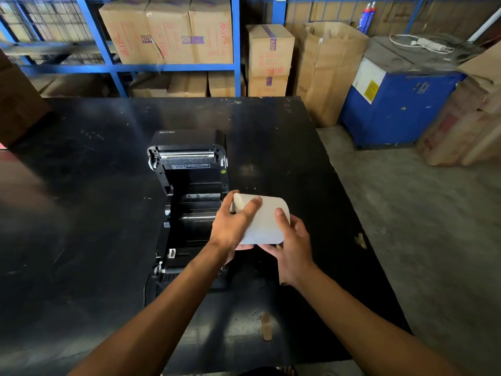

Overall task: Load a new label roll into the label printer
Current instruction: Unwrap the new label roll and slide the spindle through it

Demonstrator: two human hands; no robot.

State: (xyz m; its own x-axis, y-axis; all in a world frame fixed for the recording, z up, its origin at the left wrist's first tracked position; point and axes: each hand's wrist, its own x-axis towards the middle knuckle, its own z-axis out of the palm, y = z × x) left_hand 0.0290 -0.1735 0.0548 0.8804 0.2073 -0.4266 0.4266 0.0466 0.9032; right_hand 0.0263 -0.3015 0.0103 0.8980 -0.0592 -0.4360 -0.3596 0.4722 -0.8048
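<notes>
A black label printer [189, 191] sits on the dark table [81, 213] with its lid swung open and its roll bay bare. Just right of the bay, both hands hold a white label roll [267, 221] above the table. My left hand [233, 226] wraps the roll's left end, fingers across its top. My right hand [291, 248] supports it from the right and below, thumb on its face. The roll's underside is hidden by my hands.
A small strip of brown tape [266, 327] lies on the table near me. The table's right edge drops to a concrete floor. Blue shelving with cardboard boxes [168, 31] stands behind, and a blue machine [398, 104] at the right.
</notes>
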